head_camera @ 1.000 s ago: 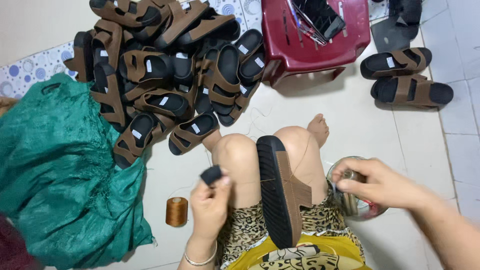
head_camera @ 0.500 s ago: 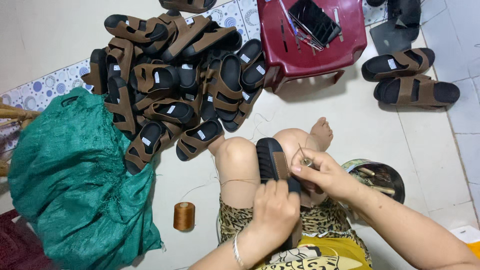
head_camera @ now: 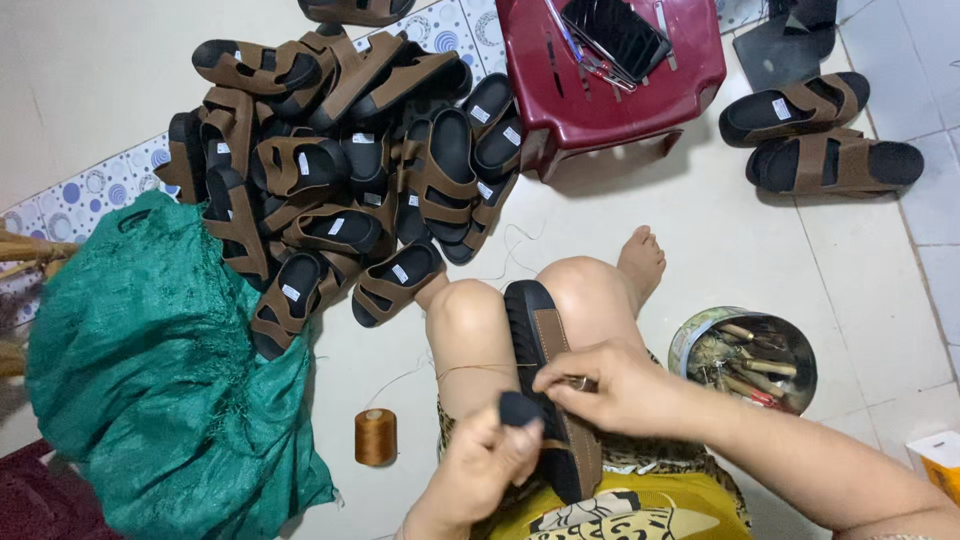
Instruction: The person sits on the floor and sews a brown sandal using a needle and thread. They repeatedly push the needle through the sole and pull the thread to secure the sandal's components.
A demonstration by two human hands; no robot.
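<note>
Sandal (head_camera: pixel 545 350) sits clamped on edge btwn knees. Left hand (head_camera: pixel 478 470) pinches a small dark piece (head_camera: pixel 520 408) vs. its side; right hand (head_camera: pixel 610 385) pinches needle/thread. Best: keep thread taut, sole steady.

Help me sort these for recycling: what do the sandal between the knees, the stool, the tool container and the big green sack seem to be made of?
Sandal: black sole, probably foam or rubber, matte; brown edge band looks like stitched leather or imitation.
Stool: dark red moulded plastic, slightly glossy.
Container: a round tin, apparently metal, shiny rim.
Sack: green woven mesh, likely plastic fibre, with frayed threads.
</note>
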